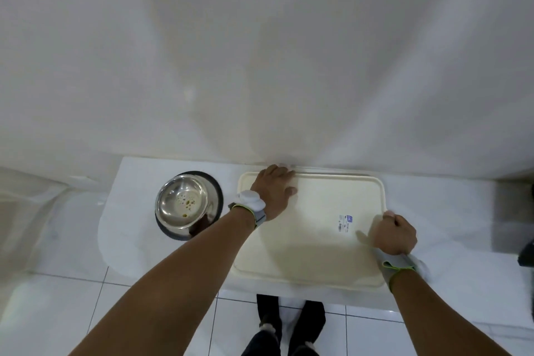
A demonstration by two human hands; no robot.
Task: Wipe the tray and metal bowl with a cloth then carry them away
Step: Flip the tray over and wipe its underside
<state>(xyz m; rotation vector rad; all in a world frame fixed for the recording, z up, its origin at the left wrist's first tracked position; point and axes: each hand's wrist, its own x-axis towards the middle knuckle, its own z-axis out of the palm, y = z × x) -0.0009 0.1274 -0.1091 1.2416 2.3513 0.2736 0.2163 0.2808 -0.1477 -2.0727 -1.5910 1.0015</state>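
A cream rectangular tray (312, 243) lies on a white ledge, with a small printed label near its right side. My left hand (274, 191) presses palm down on the tray's far left corner. A bit of white cloth (286, 166) shows just past its fingertips; the remainder is hidden under the hand. My right hand (394, 233) grips the tray's right rim with curled fingers. A metal bowl (185, 205) with a dark rim stands to the left of the tray, apart from it. Some droplets and a brown speck sit in its bottom.
The white ledge (133, 211) runs along a pale wall (260, 66) just behind the tray and bowl. Below it is a white tiled floor (144, 312) with my feet (289, 324) near the ledge's front edge. A dark object (527, 254) sits at the right border.
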